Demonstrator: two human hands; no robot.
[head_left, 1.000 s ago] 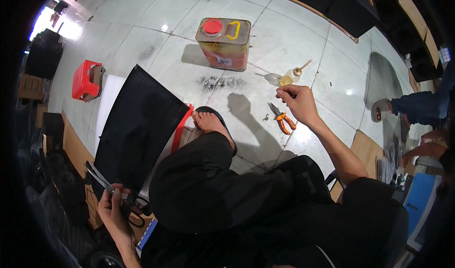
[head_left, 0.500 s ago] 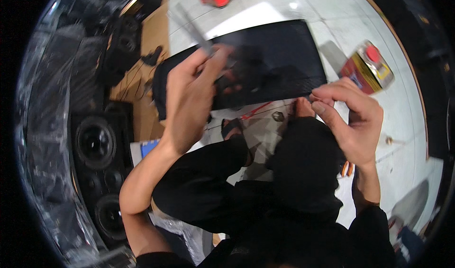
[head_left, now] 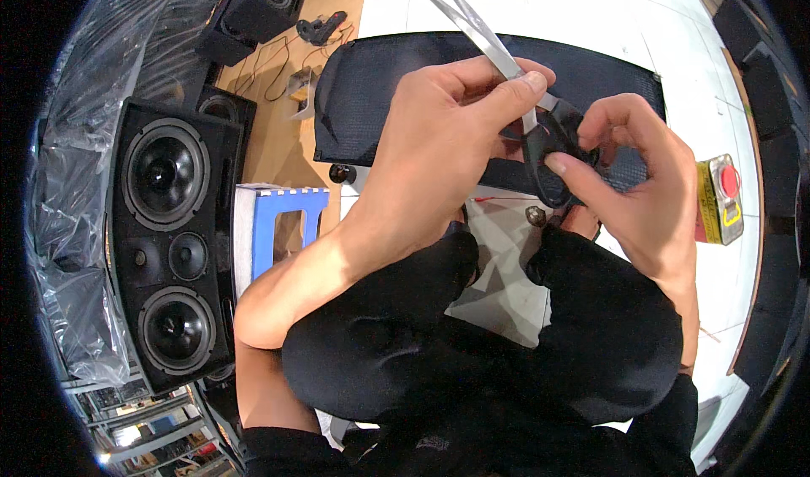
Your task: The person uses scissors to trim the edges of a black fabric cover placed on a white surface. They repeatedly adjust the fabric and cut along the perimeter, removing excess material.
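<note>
My left hand (head_left: 456,131) is closed round a pair of scissors (head_left: 481,31), its thumb and fingers pinching the metal near the pivot. The blades point up and to the left, slightly apart. My right hand (head_left: 645,173) is at the black handle loops, with its thumb and curled fingers against them; some fingertips are hidden behind the loops. Beneath both hands lies a long black panel (head_left: 371,97) with a fine mesh-like surface, partly covered by my hands.
At the left stands a black speaker (head_left: 173,249) beside clear plastic sheeting (head_left: 93,139). A blue and white box (head_left: 266,228) is near my left forearm. To the right, a metal can (head_left: 717,203) with a red cap stands on the white tiled floor (head_left: 607,13).
My right hand has moved up from the panel's near edge to the scissors' handles. My left hand, still holding the scissors, has come toward the right hand. The view has shifted.
</note>
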